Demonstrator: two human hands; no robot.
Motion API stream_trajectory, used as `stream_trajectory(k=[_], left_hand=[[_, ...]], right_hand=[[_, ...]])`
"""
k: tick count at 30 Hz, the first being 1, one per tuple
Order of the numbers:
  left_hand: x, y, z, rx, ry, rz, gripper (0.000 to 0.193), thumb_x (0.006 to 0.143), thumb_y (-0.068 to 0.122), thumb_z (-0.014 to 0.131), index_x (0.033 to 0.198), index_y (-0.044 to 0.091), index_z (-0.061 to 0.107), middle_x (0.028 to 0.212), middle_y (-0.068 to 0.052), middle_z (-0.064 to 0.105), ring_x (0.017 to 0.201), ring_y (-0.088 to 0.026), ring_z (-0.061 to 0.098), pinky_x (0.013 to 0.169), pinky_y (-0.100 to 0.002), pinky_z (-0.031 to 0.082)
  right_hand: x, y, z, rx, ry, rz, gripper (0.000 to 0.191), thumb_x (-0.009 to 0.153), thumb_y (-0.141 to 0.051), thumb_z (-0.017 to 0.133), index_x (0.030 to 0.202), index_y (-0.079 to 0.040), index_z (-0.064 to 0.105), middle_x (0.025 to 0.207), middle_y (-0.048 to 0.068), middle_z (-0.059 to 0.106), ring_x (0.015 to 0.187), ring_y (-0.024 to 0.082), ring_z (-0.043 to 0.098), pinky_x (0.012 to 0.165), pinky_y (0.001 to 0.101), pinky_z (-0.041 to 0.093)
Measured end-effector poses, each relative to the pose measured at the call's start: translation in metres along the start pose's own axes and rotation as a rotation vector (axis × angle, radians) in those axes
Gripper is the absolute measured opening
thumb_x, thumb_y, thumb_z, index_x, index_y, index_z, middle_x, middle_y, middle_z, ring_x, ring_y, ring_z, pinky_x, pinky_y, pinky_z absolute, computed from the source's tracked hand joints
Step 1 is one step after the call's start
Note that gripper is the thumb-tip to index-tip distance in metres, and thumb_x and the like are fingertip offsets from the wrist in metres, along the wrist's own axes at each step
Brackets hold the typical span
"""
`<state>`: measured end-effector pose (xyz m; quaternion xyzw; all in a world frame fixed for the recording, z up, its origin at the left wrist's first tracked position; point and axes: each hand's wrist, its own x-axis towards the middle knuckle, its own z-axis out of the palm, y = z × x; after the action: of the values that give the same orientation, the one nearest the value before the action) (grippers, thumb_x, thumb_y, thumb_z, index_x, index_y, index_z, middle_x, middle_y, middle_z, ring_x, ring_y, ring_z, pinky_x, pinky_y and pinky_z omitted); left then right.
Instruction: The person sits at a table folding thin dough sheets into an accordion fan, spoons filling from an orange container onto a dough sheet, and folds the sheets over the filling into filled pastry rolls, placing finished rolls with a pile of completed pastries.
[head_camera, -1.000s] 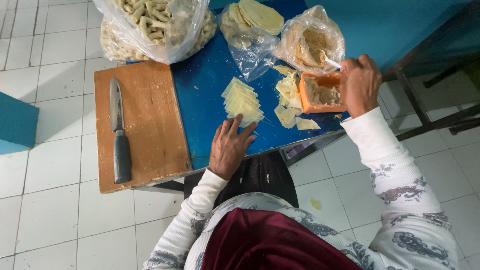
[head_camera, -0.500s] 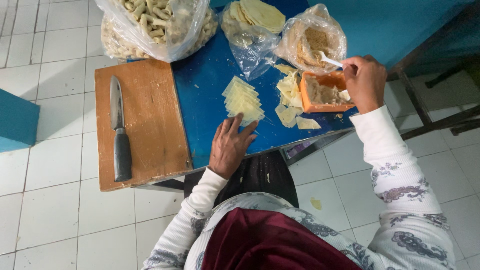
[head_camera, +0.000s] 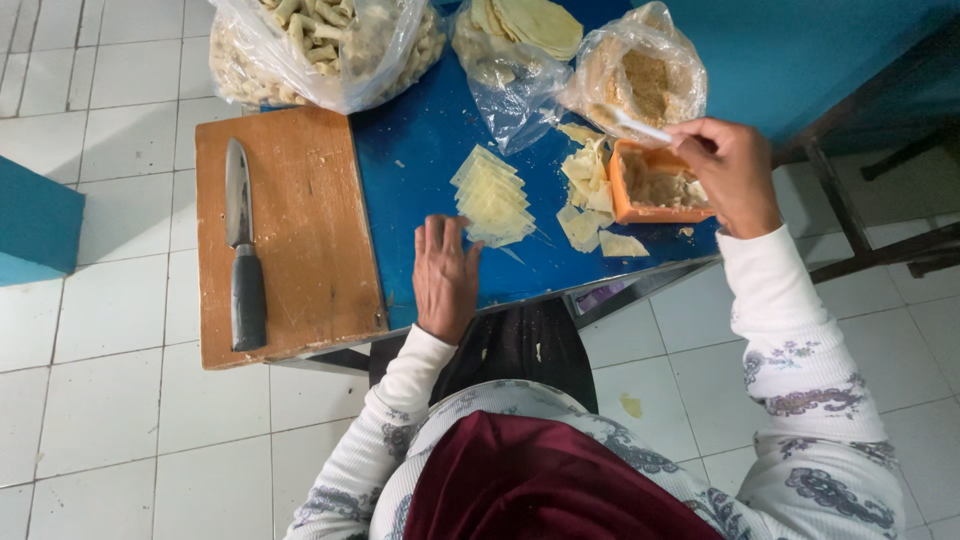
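- We rest our left hand (head_camera: 446, 278) flat on the blue surface (head_camera: 420, 170), fingers spread and holding nothing, just beside the stack of pale wrappers (head_camera: 493, 198).
- Our right hand (head_camera: 733, 172) pinches a white spoon (head_camera: 640, 127) over the orange tub (head_camera: 655, 186) of brownish filling.
- Clear bags hold rolls (head_camera: 320, 40), round wrappers (head_camera: 525, 30) and crumbs (head_camera: 640, 80).

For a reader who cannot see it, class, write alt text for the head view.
A person's right hand holds a white spoon over an orange tub of filling; the left hand rests flat beside stacked pastry wrappers on a blue table.
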<state>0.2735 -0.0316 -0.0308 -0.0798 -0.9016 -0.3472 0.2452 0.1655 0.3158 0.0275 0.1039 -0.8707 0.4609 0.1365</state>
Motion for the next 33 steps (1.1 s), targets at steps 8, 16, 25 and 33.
stream_trajectory(k=[8, 16, 25, 33], left_hand=[[0.009, -0.008, 0.013, 0.150, 0.041, -0.059, 0.029, 0.085, 0.016, 0.079, 0.099, 0.002, 0.059, 0.106, -0.015, 0.053, 0.099, -0.034, 0.053, 0.080, -0.046, 0.043], [0.013, -0.016, 0.028, 0.190, 0.050, -0.047, 0.018, 0.085, 0.011, 0.072, 0.096, 0.003, 0.060, 0.109, -0.015, 0.055, 0.100, -0.035, 0.054, 0.079, -0.047, 0.043], [0.017, -0.016, 0.032, 0.051, 0.036, 0.003, 0.012, 0.088, 0.004, 0.066, 0.091, 0.002, 0.054, 0.096, -0.016, 0.056, 0.093, -0.037, 0.054, 0.081, -0.049, 0.044], [0.022, -0.014, 0.034, -0.011, 0.092, 0.015, 0.013, 0.092, 0.000, 0.063, 0.089, 0.004, 0.051, 0.086, -0.014, 0.058, 0.083, -0.036, 0.057, 0.073, -0.047, 0.047]], right_hand=[[-0.041, -0.042, 0.088, -0.021, -0.221, -0.136, 0.012, 0.096, -0.008, 0.071, 0.106, -0.004, 0.076, 0.089, 0.004, 0.075, 0.063, 0.011, 0.060, 0.058, 0.0271, 0.046], [-0.059, -0.041, 0.110, -0.274, -0.034, -0.547, 0.011, 0.097, 0.000, 0.070, 0.107, -0.005, 0.071, 0.097, 0.009, 0.065, 0.091, 0.028, 0.064, 0.079, 0.0397, 0.051], [-0.070, -0.033, 0.105, -0.388, 0.029, -0.642, 0.021, 0.093, 0.002, 0.069, 0.113, -0.005, 0.072, 0.104, 0.009, 0.063, 0.097, 0.029, 0.064, 0.084, 0.0405, 0.052], [-0.053, -0.032, 0.068, -0.307, 0.155, -0.460, 0.013, 0.101, 0.000, 0.069, 0.112, -0.005, 0.072, 0.103, 0.010, 0.066, 0.096, 0.029, 0.064, 0.081, 0.0401, 0.051]])
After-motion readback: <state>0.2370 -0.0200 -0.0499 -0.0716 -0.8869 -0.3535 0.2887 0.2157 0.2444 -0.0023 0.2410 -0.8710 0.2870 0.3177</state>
